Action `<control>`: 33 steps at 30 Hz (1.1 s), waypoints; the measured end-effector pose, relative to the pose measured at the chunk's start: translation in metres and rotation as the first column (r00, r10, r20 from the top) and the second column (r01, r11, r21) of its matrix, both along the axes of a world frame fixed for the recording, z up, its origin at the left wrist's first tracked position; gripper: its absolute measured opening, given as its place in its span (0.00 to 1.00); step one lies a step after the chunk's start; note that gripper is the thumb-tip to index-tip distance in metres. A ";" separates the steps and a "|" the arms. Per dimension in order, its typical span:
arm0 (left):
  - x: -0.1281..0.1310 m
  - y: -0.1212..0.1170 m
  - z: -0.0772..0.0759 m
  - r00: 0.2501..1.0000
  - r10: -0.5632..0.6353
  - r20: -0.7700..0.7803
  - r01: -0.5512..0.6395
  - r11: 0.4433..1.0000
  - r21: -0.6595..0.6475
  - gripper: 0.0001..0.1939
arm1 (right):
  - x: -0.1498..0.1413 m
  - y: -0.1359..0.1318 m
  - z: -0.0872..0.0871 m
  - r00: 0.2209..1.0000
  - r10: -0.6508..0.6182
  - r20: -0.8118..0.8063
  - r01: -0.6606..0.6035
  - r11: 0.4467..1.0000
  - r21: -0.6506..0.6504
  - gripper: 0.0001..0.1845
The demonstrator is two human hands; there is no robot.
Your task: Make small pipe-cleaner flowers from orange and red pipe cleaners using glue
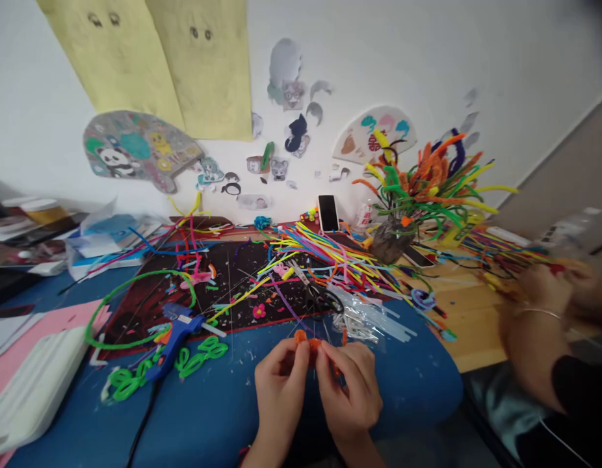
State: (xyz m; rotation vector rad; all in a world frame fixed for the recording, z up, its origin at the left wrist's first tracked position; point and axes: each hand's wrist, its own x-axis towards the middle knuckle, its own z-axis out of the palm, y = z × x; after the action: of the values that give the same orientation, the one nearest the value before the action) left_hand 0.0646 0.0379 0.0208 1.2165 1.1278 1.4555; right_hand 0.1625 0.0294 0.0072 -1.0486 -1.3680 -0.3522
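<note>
Between my two hands is an orange pipe cleaner (300,337), bent into small curls. My left hand (280,377) pinches one end of it between thumb and fingertips. Close beside, my right hand (350,383) pinches the other part, and an orange tip sticks up behind its fingers. Both hands are over the front edge of the blue table cover (403,370). Just beyond them lie black-handled scissors (320,296) and a clear plastic bag of white sticks (357,318). My fingers hide much of the orange piece.
Left of my hands lie a blue glue gun (177,341) with its cord, green pipe-cleaner loops (201,357) and a large green ring (99,312). Loose pipe cleaners (325,250) spread at the back beside a full vase (391,240). At right, another person's hands (545,286) work.
</note>
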 end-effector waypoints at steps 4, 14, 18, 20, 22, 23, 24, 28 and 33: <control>0.006 0.002 0.005 1.000 -0.025 -0.009 0.025 1.000 -0.005 0.10 | 0.009 0.001 0.008 1.000 0.028 -0.001 -0.028 0.998 -0.051 0.12; 0.032 0.020 0.026 1.000 -0.025 0.013 0.025 0.999 -0.023 0.14 | 0.009 0.014 0.003 0.978 -0.207 0.004 0.207 0.978 0.022 0.11; 0.011 0.034 0.025 0.999 0.005 -0.038 -0.008 0.998 -0.069 0.14 | 0.024 0.016 0.011 0.988 -0.155 -0.016 0.155 0.988 0.017 0.13; 0.000 0.040 0.024 0.996 0.056 -0.073 -0.063 0.994 -0.091 0.14 | 0.035 0.012 0.023 0.986 -0.153 -0.064 0.154 0.988 0.016 0.11; -0.009 0.045 0.022 0.989 0.086 -0.118 -0.097 0.991 -0.092 0.14 | 0.044 0.008 0.040 0.994 -0.094 -0.060 0.096 0.995 0.031 0.10; -0.012 0.046 0.022 0.987 0.090 -0.135 -0.103 0.991 -0.089 0.13 | 0.048 0.007 0.049 1.000 -0.009 0.017 0.009 1.000 0.001 0.11; -0.014 0.048 0.021 0.985 0.090 -0.146 -0.103 0.991 -0.084 0.13 | 0.050 0.008 0.057 0.995 0.064 0.074 -0.064 0.998 -0.001 0.12; -0.020 0.050 0.022 0.981 0.109 -0.157 -0.119 0.992 -0.050 0.11 | 0.051 0.024 0.074 0.973 0.218 0.073 -0.203 0.964 -0.171 0.13; -0.027 0.050 0.023 0.945 0.089 -0.314 -0.055 0.992 0.113 0.06 | 0.043 0.048 0.064 0.908 0.420 0.002 -0.372 0.807 -0.459 0.12</control>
State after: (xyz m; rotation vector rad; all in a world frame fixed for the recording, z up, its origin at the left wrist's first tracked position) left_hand 0.0380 0.0875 0.0436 1.5375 1.3375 1.4181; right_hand 0.2054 0.0776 0.0716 -1.0876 -1.7721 0.2443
